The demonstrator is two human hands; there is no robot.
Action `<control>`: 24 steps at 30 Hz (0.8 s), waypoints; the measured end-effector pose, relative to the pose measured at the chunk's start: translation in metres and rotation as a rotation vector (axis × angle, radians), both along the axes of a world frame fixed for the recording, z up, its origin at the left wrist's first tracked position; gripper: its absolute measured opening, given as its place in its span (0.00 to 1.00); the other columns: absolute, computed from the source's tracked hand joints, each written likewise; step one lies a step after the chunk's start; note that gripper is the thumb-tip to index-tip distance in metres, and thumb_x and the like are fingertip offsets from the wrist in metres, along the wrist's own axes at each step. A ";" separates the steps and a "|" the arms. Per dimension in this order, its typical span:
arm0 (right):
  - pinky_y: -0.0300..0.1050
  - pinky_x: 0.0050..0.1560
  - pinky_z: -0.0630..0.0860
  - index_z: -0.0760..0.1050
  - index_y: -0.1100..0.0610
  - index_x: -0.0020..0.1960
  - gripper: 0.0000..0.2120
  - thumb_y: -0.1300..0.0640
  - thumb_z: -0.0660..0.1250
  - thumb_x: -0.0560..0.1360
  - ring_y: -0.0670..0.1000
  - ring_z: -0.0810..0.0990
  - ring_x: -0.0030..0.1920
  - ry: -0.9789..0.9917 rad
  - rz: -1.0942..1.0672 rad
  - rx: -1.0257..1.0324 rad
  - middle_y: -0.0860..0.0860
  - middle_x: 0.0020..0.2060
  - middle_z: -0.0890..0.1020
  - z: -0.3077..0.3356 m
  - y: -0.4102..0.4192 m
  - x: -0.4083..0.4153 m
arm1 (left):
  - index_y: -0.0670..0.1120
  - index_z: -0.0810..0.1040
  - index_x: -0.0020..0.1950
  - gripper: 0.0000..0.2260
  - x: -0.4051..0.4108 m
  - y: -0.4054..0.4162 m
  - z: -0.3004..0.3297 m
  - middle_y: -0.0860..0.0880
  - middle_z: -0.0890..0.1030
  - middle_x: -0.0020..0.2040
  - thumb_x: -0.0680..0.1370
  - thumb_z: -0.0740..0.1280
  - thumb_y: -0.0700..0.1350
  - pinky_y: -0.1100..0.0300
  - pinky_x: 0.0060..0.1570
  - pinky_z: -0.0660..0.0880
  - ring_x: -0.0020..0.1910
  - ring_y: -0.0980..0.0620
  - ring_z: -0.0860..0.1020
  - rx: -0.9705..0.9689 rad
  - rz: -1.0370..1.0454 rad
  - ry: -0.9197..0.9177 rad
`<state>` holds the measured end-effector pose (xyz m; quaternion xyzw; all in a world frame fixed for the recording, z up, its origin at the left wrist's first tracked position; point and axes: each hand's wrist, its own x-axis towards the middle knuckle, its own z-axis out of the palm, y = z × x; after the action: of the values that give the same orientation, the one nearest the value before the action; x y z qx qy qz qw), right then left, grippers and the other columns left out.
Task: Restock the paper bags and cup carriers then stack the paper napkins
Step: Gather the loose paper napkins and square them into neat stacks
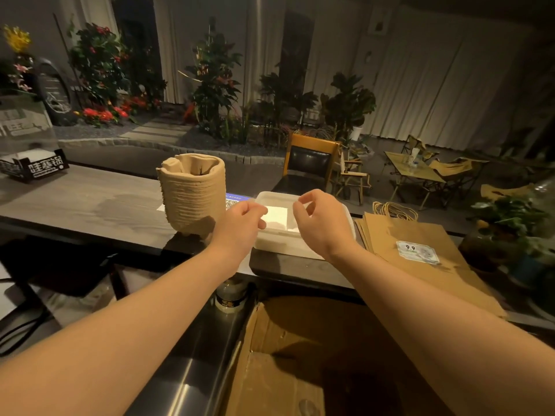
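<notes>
**Bench stock, head view**

Cardboard box (pixel 300 370): nearest the camera, below the bench edge, flaps open, interior in shadow.

Bench (pixel 90 202): dark wood-grain top carrying all items below.

Cup carriers (pixel 192 196): 1 tall nested stack of tan pulp, standing at the left of the tray.

White tray (pixel 288 246): shallow, square, between the cup carriers and the paper bags; holds white paper napkins (pixel 277 217).

Paper bags (pixel 420 253): flat brown pile with twine handles, at the right of the tray; top bag bears a "9.9" label.

Left hand (pixel 240 223): over the tray's left rim, fingers curled; whether they pinch a napkin cannot be told.

Right hand (pixel 321 220): above the tray, thumb and forefinger close together, the other fingers loosely curled; nothing visibly held.
</notes>
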<state>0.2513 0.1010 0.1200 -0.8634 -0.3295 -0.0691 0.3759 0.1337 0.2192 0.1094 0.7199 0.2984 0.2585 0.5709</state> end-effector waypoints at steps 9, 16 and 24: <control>0.35 0.43 0.75 0.79 0.50 0.58 0.11 0.46 0.63 0.83 0.43 0.79 0.46 -0.031 0.125 0.036 0.44 0.47 0.82 0.007 -0.098 -0.084 | 0.52 0.81 0.54 0.09 -0.074 -0.080 -0.008 0.50 0.81 0.51 0.85 0.63 0.53 0.56 0.51 0.74 0.51 0.52 0.77 -0.032 -0.103 -0.012; 0.37 0.43 0.77 0.80 0.49 0.57 0.10 0.46 0.64 0.82 0.42 0.79 0.46 -0.039 0.173 0.029 0.42 0.46 0.81 -0.022 -0.181 -0.139 | 0.53 0.80 0.56 0.08 -0.129 -0.148 -0.038 0.52 0.82 0.51 0.85 0.62 0.52 0.58 0.50 0.75 0.53 0.53 0.78 0.072 -0.149 -0.018; 0.36 0.47 0.79 0.80 0.47 0.54 0.07 0.48 0.64 0.82 0.41 0.78 0.48 -0.105 0.170 -0.006 0.41 0.48 0.80 -0.093 -0.250 -0.178 | 0.53 0.80 0.54 0.09 -0.167 -0.210 -0.106 0.57 0.80 0.46 0.85 0.62 0.53 0.63 0.47 0.73 0.50 0.55 0.78 0.234 -0.171 0.006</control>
<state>0.0729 -0.1491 0.0270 -0.8286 -0.4209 -0.0814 0.3600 -0.0330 0.0089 0.0030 0.8050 0.2056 0.2399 0.5021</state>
